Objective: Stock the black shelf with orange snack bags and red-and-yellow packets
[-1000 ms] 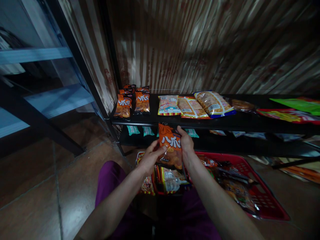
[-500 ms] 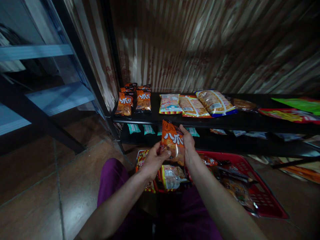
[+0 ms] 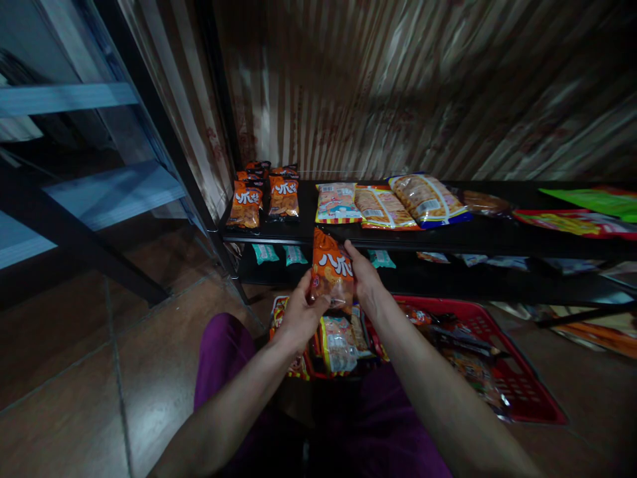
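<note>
Both hands hold one orange snack bag (image 3: 332,271) upright in front of the black shelf (image 3: 478,240). My left hand (image 3: 300,312) grips its lower left corner with curled fingers. My right hand (image 3: 365,280) clasps its right edge. The bag hangs just below the shelf's front edge, above a red basket (image 3: 517,392) full of snack packets. More orange bags of the same kind (image 3: 263,196) lie in rows at the shelf's left end.
Pink, orange and blue-edged snack packs (image 3: 385,202) lie mid-shelf, with green and red packs (image 3: 587,212) to the right. Small teal packets (image 3: 279,253) sit on the lower shelf. A blue-shelved rack (image 3: 89,192) stands left. Brown tiled floor (image 3: 89,372) spreads around my purple-clad legs.
The orange bag has risen from over the basket toward the shelf's front edge and shifted slightly left, with both hands still gripping it.
</note>
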Demonstrator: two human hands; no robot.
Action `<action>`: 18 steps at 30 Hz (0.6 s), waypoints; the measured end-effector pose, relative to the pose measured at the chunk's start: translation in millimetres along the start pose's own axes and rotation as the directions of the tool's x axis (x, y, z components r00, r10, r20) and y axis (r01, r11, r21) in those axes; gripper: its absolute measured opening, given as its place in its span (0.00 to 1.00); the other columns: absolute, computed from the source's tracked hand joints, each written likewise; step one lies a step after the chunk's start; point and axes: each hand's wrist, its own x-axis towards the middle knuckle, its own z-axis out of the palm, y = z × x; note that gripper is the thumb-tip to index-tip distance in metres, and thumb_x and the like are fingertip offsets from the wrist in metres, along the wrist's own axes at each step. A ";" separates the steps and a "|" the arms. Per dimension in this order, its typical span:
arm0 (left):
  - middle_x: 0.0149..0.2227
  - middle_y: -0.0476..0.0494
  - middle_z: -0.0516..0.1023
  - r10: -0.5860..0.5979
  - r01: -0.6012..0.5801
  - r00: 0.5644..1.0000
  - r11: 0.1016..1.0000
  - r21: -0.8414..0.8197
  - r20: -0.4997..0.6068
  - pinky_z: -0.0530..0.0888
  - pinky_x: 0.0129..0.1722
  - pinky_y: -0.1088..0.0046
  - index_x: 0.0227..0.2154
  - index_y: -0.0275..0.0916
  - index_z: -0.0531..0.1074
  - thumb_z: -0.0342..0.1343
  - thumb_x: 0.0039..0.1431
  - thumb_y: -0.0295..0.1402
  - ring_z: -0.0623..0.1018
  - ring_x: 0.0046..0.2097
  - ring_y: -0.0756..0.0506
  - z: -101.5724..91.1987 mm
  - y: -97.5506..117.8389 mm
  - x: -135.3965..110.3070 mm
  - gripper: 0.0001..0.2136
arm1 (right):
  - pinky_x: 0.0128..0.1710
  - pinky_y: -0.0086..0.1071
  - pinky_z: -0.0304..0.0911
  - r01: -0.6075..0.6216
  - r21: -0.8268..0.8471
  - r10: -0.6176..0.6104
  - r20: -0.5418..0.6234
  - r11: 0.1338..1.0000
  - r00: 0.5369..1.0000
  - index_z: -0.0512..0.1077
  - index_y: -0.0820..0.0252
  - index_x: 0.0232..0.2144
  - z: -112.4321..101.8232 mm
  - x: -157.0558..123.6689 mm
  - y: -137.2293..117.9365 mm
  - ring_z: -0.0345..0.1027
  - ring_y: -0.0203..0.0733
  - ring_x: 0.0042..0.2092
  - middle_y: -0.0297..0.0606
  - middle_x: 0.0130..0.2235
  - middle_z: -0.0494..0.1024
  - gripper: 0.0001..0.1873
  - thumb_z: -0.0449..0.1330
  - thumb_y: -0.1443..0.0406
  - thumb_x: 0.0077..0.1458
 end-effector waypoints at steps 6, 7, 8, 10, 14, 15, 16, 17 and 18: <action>0.50 0.44 0.77 0.054 -0.058 0.990 0.998 -0.022 -0.129 0.69 0.54 0.68 0.57 0.40 0.63 0.59 0.48 0.24 0.76 0.51 0.44 -1.9 2.2 10.9 0.30 | 0.36 0.36 0.70 -0.173 0.038 0.157 0.269 0.984 0.950 0.75 0.56 0.35 -6.2 -46.0 3.6 0.76 0.47 0.39 0.40 0.35 0.82 0.24 0.62 0.44 0.46; 0.50 0.44 0.77 0.047 -0.053 0.988 0.998 -0.034 -0.144 0.70 0.53 0.67 0.58 0.41 0.61 0.59 0.48 0.23 0.76 0.50 0.44 -1.5 1.8 12.4 0.32 | 0.36 0.36 0.70 -0.171 0.032 0.155 0.290 0.985 0.944 0.75 0.55 0.37 -9.6 -52.8 6.7 0.76 0.46 0.39 0.40 0.36 0.81 0.24 0.64 0.45 0.45; 0.50 0.44 0.77 0.043 -0.050 0.987 0.998 -0.040 -0.156 0.70 0.53 0.67 0.59 0.42 0.60 0.60 0.48 0.23 0.76 0.50 0.44 -0.9 1.2 13.7 0.33 | 0.36 0.35 0.69 -0.162 0.032 0.145 0.301 0.986 0.942 0.75 0.54 0.38 -12.6 -58.8 9.8 0.75 0.45 0.39 0.38 0.38 0.81 0.24 0.66 0.47 0.43; 0.51 0.44 0.76 0.040 -0.049 0.985 0.998 -0.046 -0.169 0.70 0.53 0.66 0.60 0.43 0.59 0.61 0.47 0.23 0.76 0.50 0.44 0.5 -0.4 15.4 0.35 | 0.37 0.34 0.68 -0.120 0.051 0.101 0.282 0.992 0.954 0.75 0.50 0.41 -16.2 -67.6 15.3 0.74 0.42 0.38 0.34 0.39 0.81 0.24 0.70 0.51 0.41; 0.50 0.42 0.76 0.004 -0.022 0.987 0.994 -0.112 -0.162 0.71 0.51 0.67 0.53 0.41 0.68 0.65 0.47 0.32 0.76 0.51 0.43 1.2 -0.8 17.7 0.27 | 0.40 0.33 0.67 -0.062 0.122 0.036 0.201 0.991 0.979 0.76 0.50 0.37 -15.4 -72.2 17.9 0.73 0.39 0.37 0.30 0.37 0.81 0.20 0.72 0.59 0.37; 0.49 0.41 0.77 -0.029 0.005 0.984 0.991 -0.137 -0.177 0.72 0.48 0.67 0.50 0.40 0.70 0.65 0.48 0.36 0.76 0.50 0.42 0.7 0.3 18.5 0.24 | 0.41 0.33 0.67 -0.072 0.144 0.042 0.201 0.987 0.979 0.76 0.50 0.36 -14.8 -71.4 16.9 0.73 0.39 0.37 0.30 0.38 0.81 0.19 0.72 0.59 0.37; 0.49 0.40 0.77 -0.065 0.035 0.979 0.987 -0.159 -0.192 0.74 0.45 0.67 0.48 0.39 0.71 0.64 0.49 0.39 0.77 0.48 0.41 0.1 1.9 19.5 0.22 | 0.42 0.33 0.67 -0.089 0.165 0.053 0.210 0.982 0.976 0.77 0.50 0.35 -14.4 -70.4 15.5 0.73 0.39 0.38 0.30 0.38 0.81 0.19 0.72 0.60 0.37; 0.48 0.40 0.77 -0.099 0.063 0.974 0.982 -0.176 -0.202 0.74 0.42 0.68 0.46 0.39 0.72 0.64 0.49 0.39 0.77 0.46 0.41 -0.4 3.7 20.4 0.21 | 0.41 0.33 0.67 -0.106 0.179 0.065 0.222 0.978 0.973 0.77 0.50 0.35 -14.2 -69.5 14.1 0.73 0.39 0.39 0.29 0.38 0.81 0.18 0.72 0.61 0.37; 0.48 0.40 0.77 -0.121 0.083 0.972 0.979 -0.187 -0.202 0.75 0.40 0.68 0.46 0.39 0.72 0.64 0.48 0.38 0.78 0.45 0.42 -0.9 5.5 21.2 0.21 | 0.40 0.32 0.67 -0.122 0.185 0.076 0.234 0.975 0.969 0.77 0.50 0.35 -14.4 -68.7 12.8 0.73 0.39 0.39 0.29 0.38 0.81 0.18 0.72 0.61 0.37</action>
